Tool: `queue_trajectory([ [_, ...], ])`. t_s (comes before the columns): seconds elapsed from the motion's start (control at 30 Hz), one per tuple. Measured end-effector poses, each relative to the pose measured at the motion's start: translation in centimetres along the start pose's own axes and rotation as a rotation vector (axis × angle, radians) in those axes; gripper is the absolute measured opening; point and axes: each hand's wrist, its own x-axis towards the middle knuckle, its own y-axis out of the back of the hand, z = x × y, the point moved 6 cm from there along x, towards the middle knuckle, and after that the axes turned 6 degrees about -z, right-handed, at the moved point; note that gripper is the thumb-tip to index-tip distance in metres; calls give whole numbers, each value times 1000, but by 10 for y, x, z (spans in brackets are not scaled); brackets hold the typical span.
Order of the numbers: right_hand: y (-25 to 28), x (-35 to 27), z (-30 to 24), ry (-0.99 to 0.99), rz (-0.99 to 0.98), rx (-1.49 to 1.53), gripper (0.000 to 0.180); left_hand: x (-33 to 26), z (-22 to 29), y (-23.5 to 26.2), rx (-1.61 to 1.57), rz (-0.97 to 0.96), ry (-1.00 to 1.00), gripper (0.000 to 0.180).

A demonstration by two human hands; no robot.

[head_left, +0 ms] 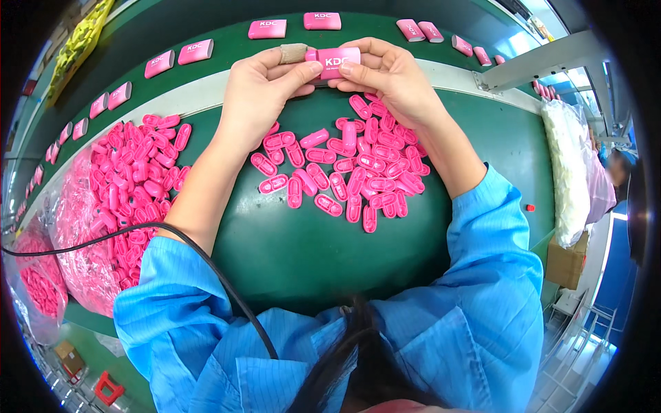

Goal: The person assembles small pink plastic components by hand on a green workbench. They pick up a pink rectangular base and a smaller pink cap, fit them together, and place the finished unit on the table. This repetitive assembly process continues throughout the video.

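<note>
Both hands meet at the far edge of the green table, around a flat pink case (342, 58) with white print on its face. My right hand (396, 79) grips its right side between thumb and fingers. A darker pink end cap (312, 55) sits against the case's left end, and my left hand (265, 86) pinches it. A beige cover (294, 53) wraps one finger of that hand. Whether the cap is fully seated cannot be told. Below the hands lies a loose heap of pink oval caps (372, 163), some with the hollow side up.
Beyond a pale metal rail, similar pink cases (196, 51) stand spaced along a green belt (227, 20). A clear bag (82, 227) spills many pink caps at left. A black cable (227, 282) crosses my left arm. At right are a metal bracket (544, 62) and white bag (568, 172).
</note>
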Motion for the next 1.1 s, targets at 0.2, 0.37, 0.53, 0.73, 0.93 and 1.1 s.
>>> queue_trajectory([
  [0.2, -8, -4, -9, 99, 16, -91, 27, -1, 7, 3, 219, -3, -20, 34],
  [0.37, -8, -5, -12, 170, 52, -167, 25, -1, 2, 1, 146, 41, -135, 37],
  [0.53, -17, -10, -18, 222, 80, -219, 25, -25, 25, -26, 750, 145, -338, 28],
  [0.73, -9, -1, -18, 151, 129, -340, 26, -16, 29, -20, 903, 57, -353, 36],
  [0.93, 47, 58, -7, -73, 149, -513, 29, -28, 52, 0, 1107, 16, -266, 35],
  [1.1, 83, 69, -27, 84, 320, -991, 25, -60, 39, 3, 1106, -183, -122, 24],
])
